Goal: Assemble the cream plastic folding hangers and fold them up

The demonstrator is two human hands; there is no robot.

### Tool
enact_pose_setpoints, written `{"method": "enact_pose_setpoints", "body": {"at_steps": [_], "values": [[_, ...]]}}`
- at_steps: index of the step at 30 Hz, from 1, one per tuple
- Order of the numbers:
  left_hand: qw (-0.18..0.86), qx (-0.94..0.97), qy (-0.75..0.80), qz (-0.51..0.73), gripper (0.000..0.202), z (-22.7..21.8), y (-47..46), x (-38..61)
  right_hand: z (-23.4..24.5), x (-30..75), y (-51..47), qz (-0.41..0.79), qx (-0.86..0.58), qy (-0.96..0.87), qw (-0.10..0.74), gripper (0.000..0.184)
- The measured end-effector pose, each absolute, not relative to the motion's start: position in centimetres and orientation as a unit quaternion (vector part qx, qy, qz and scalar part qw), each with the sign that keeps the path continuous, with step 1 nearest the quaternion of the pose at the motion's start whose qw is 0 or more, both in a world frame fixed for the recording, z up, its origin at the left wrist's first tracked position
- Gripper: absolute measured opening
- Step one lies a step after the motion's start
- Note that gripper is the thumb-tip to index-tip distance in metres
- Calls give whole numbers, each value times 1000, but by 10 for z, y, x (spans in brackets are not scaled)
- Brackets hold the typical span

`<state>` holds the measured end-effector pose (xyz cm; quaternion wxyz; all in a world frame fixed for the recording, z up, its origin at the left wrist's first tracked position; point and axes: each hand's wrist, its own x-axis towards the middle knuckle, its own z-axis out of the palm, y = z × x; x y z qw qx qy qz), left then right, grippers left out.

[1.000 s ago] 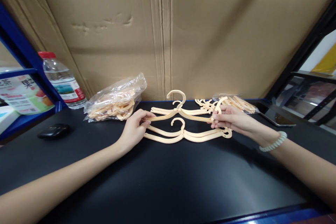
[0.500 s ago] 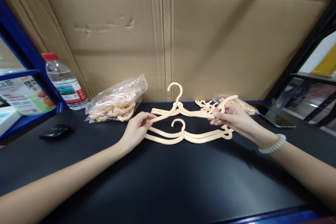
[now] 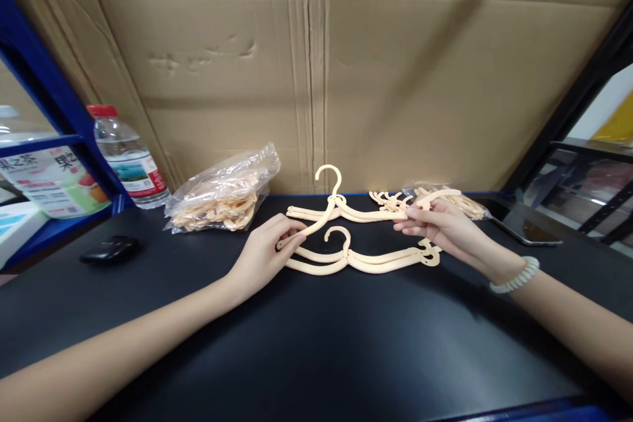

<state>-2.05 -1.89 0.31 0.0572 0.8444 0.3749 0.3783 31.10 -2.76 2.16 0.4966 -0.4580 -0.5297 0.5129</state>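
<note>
A cream plastic hanger point(image 3: 341, 208) is held just above the black table point(image 3: 316, 343), hook pointing up. My left hand point(image 3: 264, 254) pinches its left arm end, fingers closed. My right hand point(image 3: 438, 224) grips its right arm end, fingers closed round it. Just in front of it, a stack of finished cream hangers point(image 3: 361, 257) lies flat on the table between my hands. More loose cream hanger parts point(image 3: 395, 200) lie behind my right hand.
A clear bag of cream parts point(image 3: 222, 194) sits at the back left, another bag point(image 3: 455, 198) at the back right. A water bottle point(image 3: 126, 158), a black mouse-like object point(image 3: 111, 249) and a phone point(image 3: 529, 231) stand around. Cardboard point(image 3: 316, 79) walls off the back.
The held hanger has come down closer to the stack on the table, and both hands have shifted slightly with it. The stack has not moved.
</note>
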Motion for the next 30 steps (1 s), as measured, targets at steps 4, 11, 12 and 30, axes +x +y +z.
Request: {"method": "enact_pose_setpoints", "body": {"at_steps": [4,11,12,30], "values": [[-27,880,335,336,20,9,-17,-27,24,321,-25,514,-433,-556,489,26],[-176,930,266,183,25,39,-30,-30,34,342,-15,477,-445,-533,539,22],[-189,933,259,163,26,43,-32,-30,35,346,-15,475,-444,-532,543,22],[-111,973,196,43,15,49,-54,-19,51,387,-17,309,-443,-841,44,26]]}}
